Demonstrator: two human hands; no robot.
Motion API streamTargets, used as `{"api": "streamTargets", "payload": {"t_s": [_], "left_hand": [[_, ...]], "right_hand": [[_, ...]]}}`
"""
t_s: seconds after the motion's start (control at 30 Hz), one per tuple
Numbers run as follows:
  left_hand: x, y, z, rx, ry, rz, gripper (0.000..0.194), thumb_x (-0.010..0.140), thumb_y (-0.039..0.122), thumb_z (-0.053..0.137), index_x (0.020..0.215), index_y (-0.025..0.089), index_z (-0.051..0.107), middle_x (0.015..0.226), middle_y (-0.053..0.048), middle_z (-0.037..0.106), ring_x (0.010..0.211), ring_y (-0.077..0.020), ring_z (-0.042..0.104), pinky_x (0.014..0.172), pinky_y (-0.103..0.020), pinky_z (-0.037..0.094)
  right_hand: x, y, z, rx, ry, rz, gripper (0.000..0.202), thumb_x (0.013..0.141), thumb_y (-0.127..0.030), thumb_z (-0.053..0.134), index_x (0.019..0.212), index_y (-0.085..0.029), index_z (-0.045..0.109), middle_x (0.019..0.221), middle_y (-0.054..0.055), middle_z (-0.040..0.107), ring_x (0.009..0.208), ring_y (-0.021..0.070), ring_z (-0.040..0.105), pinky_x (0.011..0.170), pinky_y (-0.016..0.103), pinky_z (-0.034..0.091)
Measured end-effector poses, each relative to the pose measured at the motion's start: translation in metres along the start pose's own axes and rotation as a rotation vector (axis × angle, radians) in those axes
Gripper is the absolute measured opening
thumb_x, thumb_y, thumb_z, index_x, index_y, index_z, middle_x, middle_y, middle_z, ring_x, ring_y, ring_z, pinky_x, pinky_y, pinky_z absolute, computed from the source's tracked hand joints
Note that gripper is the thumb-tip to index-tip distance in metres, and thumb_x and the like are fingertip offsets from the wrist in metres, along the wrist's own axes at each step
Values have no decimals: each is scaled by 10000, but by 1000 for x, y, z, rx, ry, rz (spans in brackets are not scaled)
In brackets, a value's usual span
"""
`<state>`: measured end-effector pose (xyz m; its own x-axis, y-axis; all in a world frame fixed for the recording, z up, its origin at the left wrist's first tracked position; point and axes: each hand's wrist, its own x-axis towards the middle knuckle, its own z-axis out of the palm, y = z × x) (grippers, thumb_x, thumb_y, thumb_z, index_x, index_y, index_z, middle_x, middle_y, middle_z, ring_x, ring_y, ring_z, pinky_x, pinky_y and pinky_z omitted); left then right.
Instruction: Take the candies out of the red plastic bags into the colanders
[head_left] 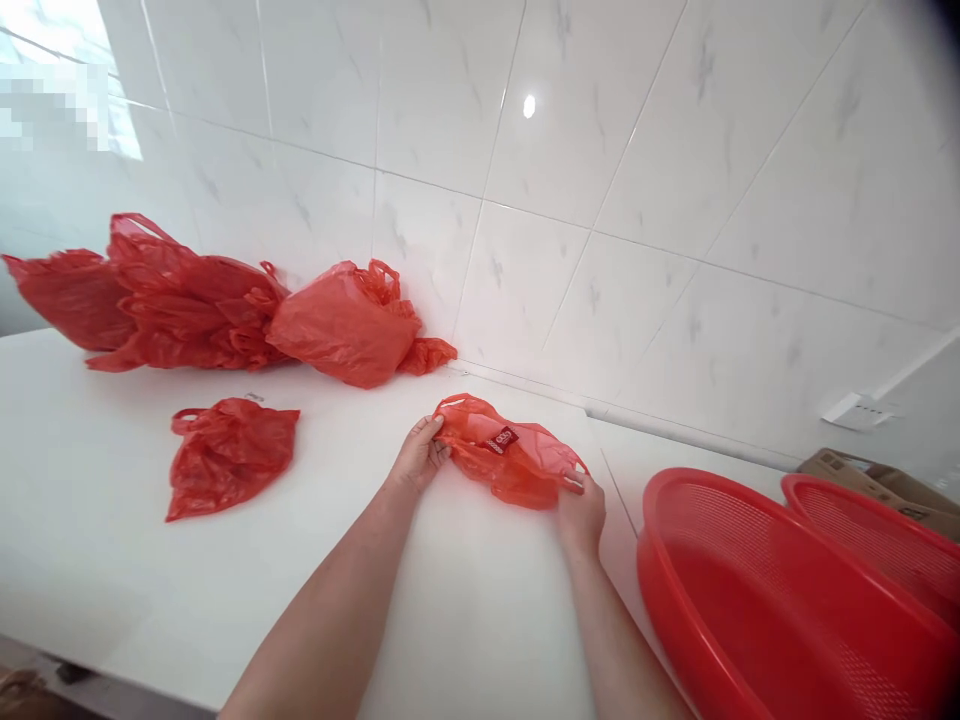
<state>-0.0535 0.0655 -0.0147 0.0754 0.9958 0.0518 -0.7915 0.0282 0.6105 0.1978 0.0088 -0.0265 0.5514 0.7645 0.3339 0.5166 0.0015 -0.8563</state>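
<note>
Between my two hands a red plastic bag is stretched sideways above the white table, its mouth spread toward me. My left hand pinches the bag's left end near one handle. On the other side, my right hand grips the right end with fingers closed on the edge. Inside the mouth shows a small dark red label with white print. Another crumpled red plastic bag lies flat on the table to the left of my left hand, touching neither hand.
Several bulky red bags lean along the tiled wall at the back left. A large red plastic basket stands at the right, with a second basket and a cardboard box behind it. A white socket sits on the wall.
</note>
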Motion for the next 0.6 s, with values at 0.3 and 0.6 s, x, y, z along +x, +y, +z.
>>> {"api": "streamTargets", "payload": {"t_s": [0.3,0.6], "left_hand": [[0,2,-2,62,29,78,237,746,355,702,839,147,634,808,-42,683,712,-151,634,641,-256,502],[-2,11,-3,122,61,140,485,750,635,574,962,202,621,926,-46,674,767,-172,641,645,-281,489]], "right_hand": [[32,-4,33,266,151,250,604,765,-525,512,1258,-192,404,1128,140,600,912,251,613,727,363,499],[37,-12,33,548,-100,75,485,812,-630,407,1014,-207,532,945,75,648,780,211,622,610,299,498]]}}
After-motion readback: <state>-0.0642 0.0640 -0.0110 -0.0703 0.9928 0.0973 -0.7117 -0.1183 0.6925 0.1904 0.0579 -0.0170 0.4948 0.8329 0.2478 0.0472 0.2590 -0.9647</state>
